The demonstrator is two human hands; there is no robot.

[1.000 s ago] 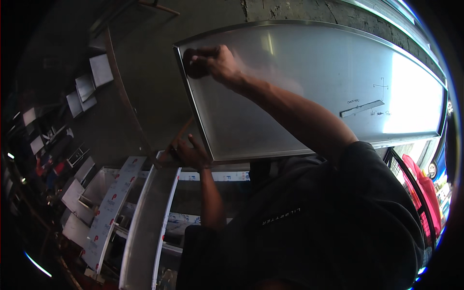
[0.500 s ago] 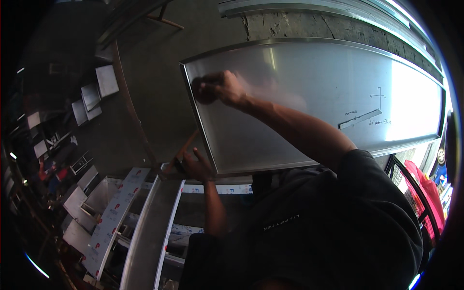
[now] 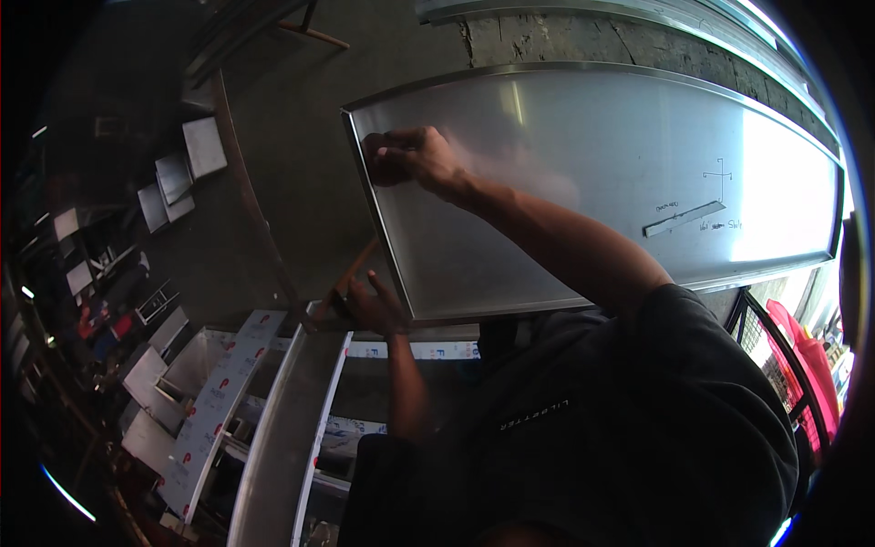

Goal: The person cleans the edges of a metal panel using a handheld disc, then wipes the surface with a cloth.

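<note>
A long shiny sheet-metal panel (image 3: 565, 246) with raised edges lies in front of me, its narrow end to the left. My right hand (image 3: 427, 164) reaches across it, fingers closed around a dark reddish-brown round pad (image 3: 387, 164). That pad rests on the panel beside the left rim. My left hand (image 3: 374, 305) is at the panel's near left corner, with its fingers spread. Whether it touches the rim cannot be made out. Just left of its fingers are a thin brown bar (image 3: 357, 266) and a small dark shape.
A thin metal strip (image 3: 684, 219) lies on the panel, near hand-drawn marks. Metal frames with film-covered strips (image 3: 228, 392) stand at lower left. Several loose metal plates (image 3: 202, 148) lie farther left. Long metal lengths (image 3: 583, 9) run along the far side. Pink cloth (image 3: 797, 356) hangs at right.
My right hand and the pad have shifted very slightly along the left rim. The left hand stays by the corner, and the whole view has moved a little.
</note>
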